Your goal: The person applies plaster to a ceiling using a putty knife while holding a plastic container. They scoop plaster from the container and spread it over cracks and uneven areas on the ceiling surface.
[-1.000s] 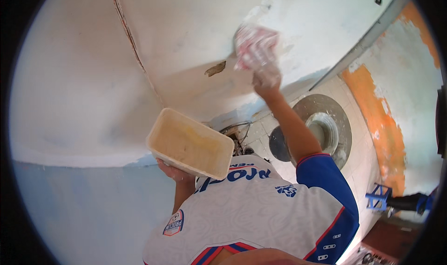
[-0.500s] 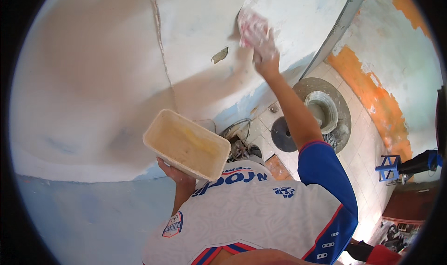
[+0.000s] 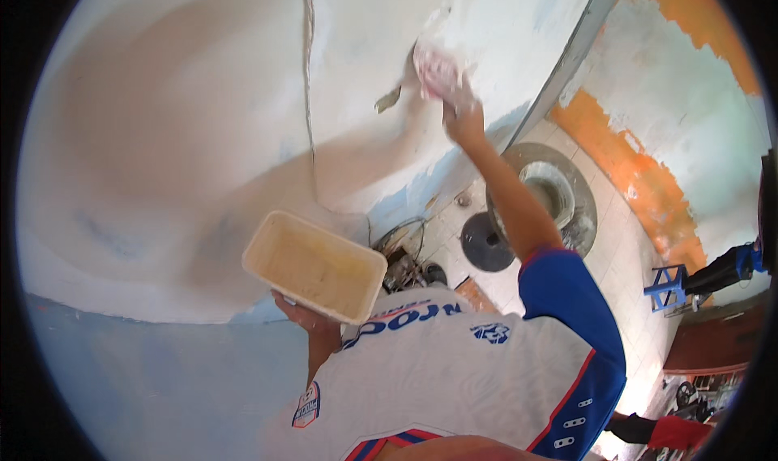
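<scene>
My left hand is closed on the near lower edge of a cream rectangular plastic tub. The tub is tilted so its inside faces up, with a yellowish smear along one side. Stretched up to the wall, my right hand is closed on a pinkish, white-smeared flat piece pressed against the surface. Its exact kind is blurred. White paste coats the fingers. A chipped dark patch in the wall lies just left of that hand.
A bucket stands on a round grey base on the tiled floor, beside a dark disc. A cable runs down the wall. A blue stool and another person's dark-clothed leg are at the right, near an orange-and-white wall.
My right hand has slid slightly down along the wall with the pinkish piece. The tub has shifted a little left and down in view, and the whole view has turned slightly.
</scene>
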### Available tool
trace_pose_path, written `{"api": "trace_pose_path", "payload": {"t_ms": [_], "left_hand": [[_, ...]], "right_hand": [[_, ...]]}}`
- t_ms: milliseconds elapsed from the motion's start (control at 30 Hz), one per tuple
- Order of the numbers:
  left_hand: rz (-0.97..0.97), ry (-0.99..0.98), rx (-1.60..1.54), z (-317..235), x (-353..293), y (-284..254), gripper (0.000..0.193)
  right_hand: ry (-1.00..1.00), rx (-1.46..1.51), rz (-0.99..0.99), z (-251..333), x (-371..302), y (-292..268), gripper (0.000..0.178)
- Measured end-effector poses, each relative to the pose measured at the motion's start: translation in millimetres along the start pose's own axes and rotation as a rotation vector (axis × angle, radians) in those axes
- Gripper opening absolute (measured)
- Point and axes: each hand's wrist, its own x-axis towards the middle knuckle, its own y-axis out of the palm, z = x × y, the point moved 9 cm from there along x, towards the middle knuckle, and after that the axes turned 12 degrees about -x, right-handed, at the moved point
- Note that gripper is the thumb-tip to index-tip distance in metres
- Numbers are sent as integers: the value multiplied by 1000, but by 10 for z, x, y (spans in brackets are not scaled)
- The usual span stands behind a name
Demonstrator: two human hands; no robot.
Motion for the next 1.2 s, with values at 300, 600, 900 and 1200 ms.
{"api": "trace_pose_path", "payload": {"t_ms": [300,600,900,1200], "left_hand": [[195,-3,-72,86,105,-357,64],[125,72,-93,-28,43,-454,62],[106,105,-100,19,53,-411,61],[120,137,218,85,107,-427,63]], "right_hand": [[304,12,-168,-383,416,-490,38],[234,13,-162,-56,362,-764,49],[200,69,-50,-158,96,-449,42],[63,-71,-98,-215,303,-261,57]]}}
